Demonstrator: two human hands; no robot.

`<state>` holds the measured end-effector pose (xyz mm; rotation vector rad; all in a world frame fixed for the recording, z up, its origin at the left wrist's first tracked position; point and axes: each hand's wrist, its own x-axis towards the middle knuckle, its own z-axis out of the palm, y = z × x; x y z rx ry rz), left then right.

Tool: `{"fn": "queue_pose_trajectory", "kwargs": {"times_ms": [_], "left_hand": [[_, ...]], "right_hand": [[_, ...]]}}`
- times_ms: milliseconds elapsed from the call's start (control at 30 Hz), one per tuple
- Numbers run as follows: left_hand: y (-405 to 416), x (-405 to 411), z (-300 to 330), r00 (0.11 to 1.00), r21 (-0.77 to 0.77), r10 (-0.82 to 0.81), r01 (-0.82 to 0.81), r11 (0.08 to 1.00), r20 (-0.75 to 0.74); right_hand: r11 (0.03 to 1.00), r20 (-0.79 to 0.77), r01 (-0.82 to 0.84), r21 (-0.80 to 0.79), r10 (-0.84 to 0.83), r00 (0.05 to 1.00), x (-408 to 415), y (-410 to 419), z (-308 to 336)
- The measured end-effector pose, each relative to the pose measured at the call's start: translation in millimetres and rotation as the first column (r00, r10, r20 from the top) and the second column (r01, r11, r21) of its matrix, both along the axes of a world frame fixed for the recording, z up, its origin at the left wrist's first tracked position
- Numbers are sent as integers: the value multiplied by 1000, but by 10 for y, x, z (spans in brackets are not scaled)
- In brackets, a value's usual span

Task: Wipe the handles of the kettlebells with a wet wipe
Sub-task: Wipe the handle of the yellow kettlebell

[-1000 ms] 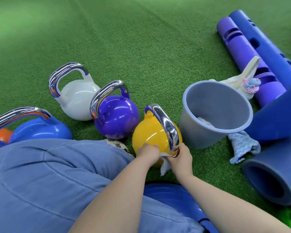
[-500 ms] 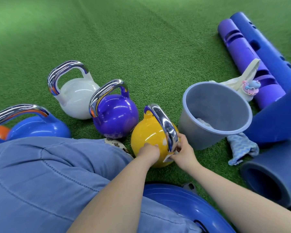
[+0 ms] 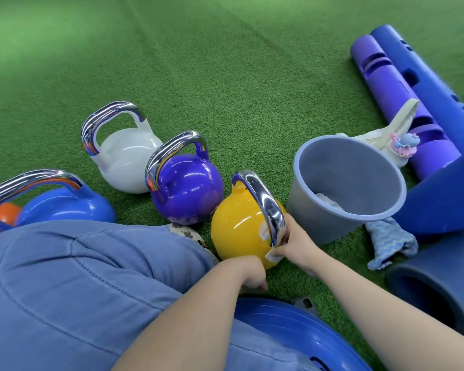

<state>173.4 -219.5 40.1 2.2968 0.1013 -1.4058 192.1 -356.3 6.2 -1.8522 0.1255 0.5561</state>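
A yellow kettlebell (image 3: 239, 228) with a chrome handle (image 3: 263, 202) stands on green turf right in front of me. My right hand (image 3: 296, 243) presses a white wet wipe (image 3: 273, 254) against the near end of that handle. My left hand (image 3: 248, 273) hangs curled below the bell, off its body, with nothing visible in it. A purple kettlebell (image 3: 188, 188), a white one (image 3: 127, 162) and a blue one (image 3: 62, 204) stand in a row to the left, handles bare.
A grey bucket (image 3: 319, 210) with a used wipe inside stands right of the yellow bell. A patterned cloth (image 3: 389, 241), blue foam rollers (image 3: 439, 282), purple and blue tubes (image 3: 394, 97) and a cream bag (image 3: 383, 140) lie at right. My blue-clad knee (image 3: 78, 285) and a blue dome (image 3: 292, 336) fill the foreground.
My left hand has slid off the yellow bell's body and dropped toward me. My right hand with the wipe moved up along the near end of the handle.
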Motion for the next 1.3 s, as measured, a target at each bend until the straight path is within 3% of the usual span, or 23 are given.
{"fn": "queue_pose_trajectory", "kwargs": {"times_ms": [100, 200, 300, 533, 600, 700, 900, 1000, 1167, 1300], "left_hand": [[-21, -53, -11, 990, -182, -101, 82, 980, -99], [-56, -45, 19, 996, -328, 36, -63, 943, -87], [-92, -46, 37, 980, -422, 191, -197, 885, -56], [-103, -100, 6, 966, -427, 259, -236, 873, -4], [-99, -101, 25, 950, -447, 311, -294, 845, -37], [-103, -103, 22, 940, -457, 336, -324, 828, -59], [-67, -31, -91, 920, -409, 391, -369, 834, -32], [-74, 39, -165, 935, -349, 355, -324, 879, 26], [-122, 67, -179, 952, -271, 302, -278, 922, 51], [-85, 74, -93, 951, -313, 306, -278, 908, 41]], "right_hand": [[1000, 35, -7, 27, 6, 999, 49, 65, 122], [996, 63, 16, 87, -22, 998, 41, 82, 157], [970, -12, 59, 235, -58, 998, 9, 18, 170], [820, -213, 367, 440, -302, 929, -66, -116, 145], [873, -178, 318, 370, -270, 946, -151, -134, 84], [994, -23, 96, 50, -95, 995, -244, -125, -48], [970, 133, 116, -213, -89, 987, -229, -36, -185], [961, 134, 163, -223, -135, 982, -243, 63, -198], [911, 175, 397, -114, -375, 910, -274, 292, -191], [894, 129, 378, -243, -356, 925, -154, 351, -171]]}}
